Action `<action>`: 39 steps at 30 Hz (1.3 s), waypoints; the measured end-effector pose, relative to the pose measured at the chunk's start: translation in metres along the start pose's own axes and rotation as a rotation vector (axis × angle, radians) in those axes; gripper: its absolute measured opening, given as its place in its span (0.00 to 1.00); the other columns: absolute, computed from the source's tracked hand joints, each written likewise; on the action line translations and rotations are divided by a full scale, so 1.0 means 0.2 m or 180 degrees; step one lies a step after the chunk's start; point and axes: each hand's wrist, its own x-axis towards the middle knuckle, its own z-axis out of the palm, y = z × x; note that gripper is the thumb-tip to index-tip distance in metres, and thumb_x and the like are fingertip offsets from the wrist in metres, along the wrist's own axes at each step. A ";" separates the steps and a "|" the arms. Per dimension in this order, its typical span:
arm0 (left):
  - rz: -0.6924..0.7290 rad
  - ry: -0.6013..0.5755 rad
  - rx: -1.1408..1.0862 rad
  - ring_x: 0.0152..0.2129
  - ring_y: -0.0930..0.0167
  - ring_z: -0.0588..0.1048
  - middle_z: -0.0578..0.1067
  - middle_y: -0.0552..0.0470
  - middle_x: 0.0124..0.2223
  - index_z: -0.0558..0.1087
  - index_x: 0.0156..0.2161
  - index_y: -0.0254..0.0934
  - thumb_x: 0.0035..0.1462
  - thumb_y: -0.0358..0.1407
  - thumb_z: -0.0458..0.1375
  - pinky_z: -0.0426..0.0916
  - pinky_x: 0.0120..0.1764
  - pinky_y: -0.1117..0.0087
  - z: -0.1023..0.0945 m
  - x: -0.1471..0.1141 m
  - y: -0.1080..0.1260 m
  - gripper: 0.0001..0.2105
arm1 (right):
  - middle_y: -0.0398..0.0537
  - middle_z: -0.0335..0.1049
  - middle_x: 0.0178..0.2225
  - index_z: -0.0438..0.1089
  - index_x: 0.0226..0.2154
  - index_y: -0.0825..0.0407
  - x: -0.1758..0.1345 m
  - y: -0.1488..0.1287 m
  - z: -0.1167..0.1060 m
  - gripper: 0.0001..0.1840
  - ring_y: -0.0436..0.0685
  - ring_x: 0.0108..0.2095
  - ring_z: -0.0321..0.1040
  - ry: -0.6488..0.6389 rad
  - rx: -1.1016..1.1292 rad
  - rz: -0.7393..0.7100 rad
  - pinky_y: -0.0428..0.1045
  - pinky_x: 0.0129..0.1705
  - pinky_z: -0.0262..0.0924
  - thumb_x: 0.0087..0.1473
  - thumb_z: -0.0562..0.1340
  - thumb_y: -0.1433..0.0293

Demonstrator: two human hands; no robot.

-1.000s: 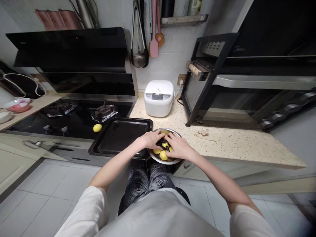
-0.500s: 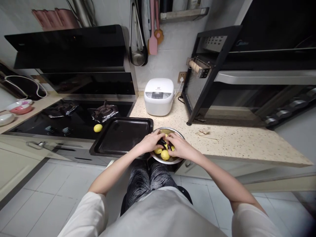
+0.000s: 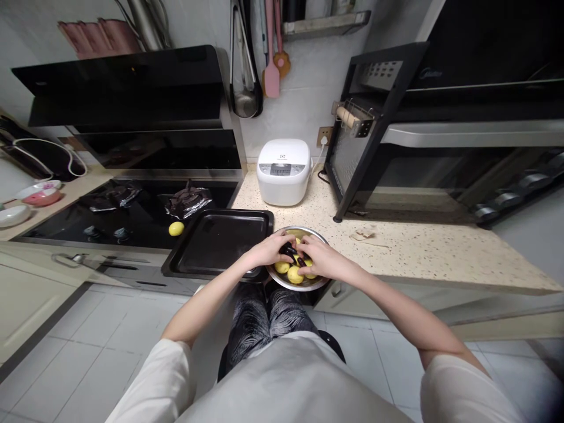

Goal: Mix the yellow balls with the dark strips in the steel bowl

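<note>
A steel bowl (image 3: 300, 287) stands at the front edge of the counter, with several lemons (image 3: 295, 274) in it. Among the lemons lie dark, glossy, elongated pieces (image 3: 288, 252) whose kind I cannot make out. My left hand (image 3: 274, 249) reaches in from the left, its fingers curled round some of these dark pieces. From the right, my right hand (image 3: 320, 257) reaches in too, its fingers closed about another dark piece close to the left fingertips. Both hands partly hide the bowl's contents.
A black baking tray (image 3: 220, 241) lies left of the bowl, overlapping the gas hob (image 3: 145, 223). A single lemon (image 3: 176, 228) rests on the hob. Behind the bowl stands a white rice cooker (image 3: 283, 173). An oven (image 3: 440, 176) in a black rack is to the right.
My hands stay in the bowl, with only slight shifts of the fingers. The dark pieces between them show a little more. The view has moved slightly.
</note>
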 end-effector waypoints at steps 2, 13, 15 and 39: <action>0.0076 -0.0020 -0.0100 0.53 0.58 0.75 0.76 0.43 0.51 0.77 0.51 0.41 0.54 0.33 0.70 0.71 0.57 0.55 -0.01 0.00 0.00 0.18 | 0.55 0.69 0.43 0.75 0.34 0.52 0.01 0.00 0.01 0.17 0.69 0.48 0.67 -0.0070 -0.0156 0.0004 0.60 0.50 0.65 0.43 0.77 0.63; -0.0381 0.0700 -0.0310 0.44 0.64 0.75 0.75 0.47 0.48 0.72 0.47 0.39 0.60 0.40 0.66 0.74 0.47 0.63 -0.16 -0.20 -0.07 0.13 | 0.51 0.73 0.39 0.75 0.31 0.51 0.05 0.08 0.02 0.03 0.60 0.41 0.71 0.0040 0.0208 -0.0083 0.54 0.45 0.67 0.50 0.68 0.69; -0.0675 0.0986 -0.0216 0.45 0.64 0.75 0.74 0.47 0.47 0.72 0.46 0.39 0.59 0.40 0.65 0.73 0.47 0.64 -0.22 -0.33 -0.14 0.12 | 0.49 0.75 0.37 0.75 0.30 0.51 0.05 0.12 0.01 0.01 0.58 0.38 0.71 0.0115 0.0370 -0.0076 0.53 0.42 0.67 0.52 0.66 0.70; -0.3479 0.1519 0.2182 0.53 0.55 0.74 0.75 0.40 0.52 0.73 0.51 0.37 0.68 0.38 0.59 0.73 0.50 0.61 -0.20 -0.92 -0.30 0.10 | 0.52 0.73 0.53 0.71 0.55 0.53 1.36 -0.94 0.28 0.20 0.58 0.48 0.74 -0.1756 0.0539 -0.0480 0.58 0.49 0.74 0.66 0.65 0.60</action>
